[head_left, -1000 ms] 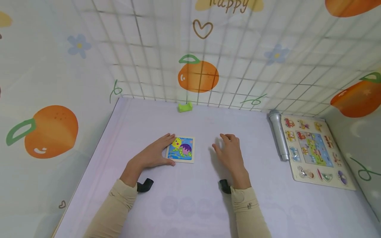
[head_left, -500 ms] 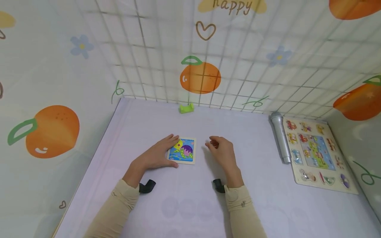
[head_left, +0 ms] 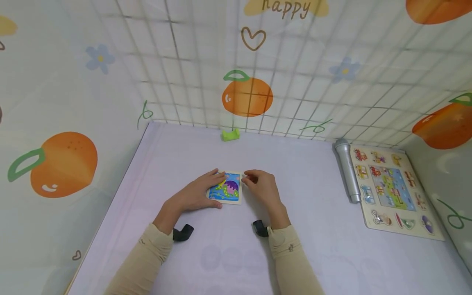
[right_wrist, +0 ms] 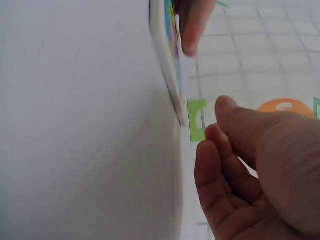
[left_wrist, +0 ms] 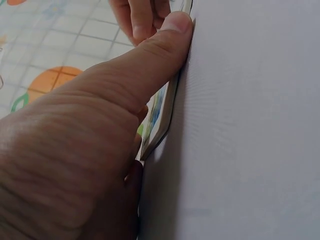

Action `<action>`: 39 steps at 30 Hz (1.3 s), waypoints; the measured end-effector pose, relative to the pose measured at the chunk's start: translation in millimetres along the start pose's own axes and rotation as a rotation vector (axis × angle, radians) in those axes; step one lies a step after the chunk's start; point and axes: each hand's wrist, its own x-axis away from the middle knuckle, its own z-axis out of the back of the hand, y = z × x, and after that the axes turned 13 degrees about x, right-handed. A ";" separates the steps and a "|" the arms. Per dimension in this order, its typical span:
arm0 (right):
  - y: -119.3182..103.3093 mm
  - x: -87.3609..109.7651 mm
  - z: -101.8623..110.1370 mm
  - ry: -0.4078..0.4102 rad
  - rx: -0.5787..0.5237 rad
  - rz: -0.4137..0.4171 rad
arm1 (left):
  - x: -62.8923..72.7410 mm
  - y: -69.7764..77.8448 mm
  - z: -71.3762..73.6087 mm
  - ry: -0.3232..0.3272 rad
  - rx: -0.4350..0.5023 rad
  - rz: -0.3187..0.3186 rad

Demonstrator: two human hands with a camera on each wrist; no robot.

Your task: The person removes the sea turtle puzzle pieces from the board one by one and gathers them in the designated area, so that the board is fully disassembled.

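A small square puzzle board with a turtle picture lies on the table, its pale rim showing on the right and near sides. My left hand holds it from the left, thumb along the near edge and fingers over the upper left corner, hiding the turtle's head. In the left wrist view, the thumb presses at the board's edge. My right hand is at the board's upper right corner with fingers loosely bent. The right wrist view shows its thumb and fingertips slightly apart, holding nothing.
A small green block lies at the table's back edge. To the right are a silver microphone and a larger picture puzzle board. Black curved pieces stick out at both wrists. A printed curtain rises behind.
My right hand has moved left to the board's right edge, and its fingers have drawn closer together. My left hand stays at the board, its fingers slightly further over the picture.
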 end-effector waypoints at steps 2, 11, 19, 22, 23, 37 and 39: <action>-4.2 -1.4 -2.5 -0.010 0.010 0.004 | -0.1 0.6 -0.6 -0.014 -0.006 0.002; -12.5 -6.0 -10.4 -0.046 0.045 -0.004 | 0.7 4.7 -0.7 -0.064 -0.069 -0.037; -14.5 -9.9 -13.8 -0.071 0.077 -0.039 | 2.3 9.2 -1.9 -0.081 -0.111 -0.066; -15.6 -10.7 -14.0 -0.076 0.092 -0.047 | 2.8 11.7 -1.6 -0.078 -0.118 -0.076; -16.0 -10.8 -14.2 -0.080 0.094 -0.049 | 3.2 12.3 -1.5 -0.076 -0.120 -0.081; -20.6 -11.6 -13.4 -0.104 0.057 -0.092 | 2.7 12.6 -2.1 -0.067 -0.141 -0.065; -21.4 -11.8 -12.9 -0.111 0.035 -0.108 | 2.9 12.6 -2.1 -0.069 -0.137 -0.054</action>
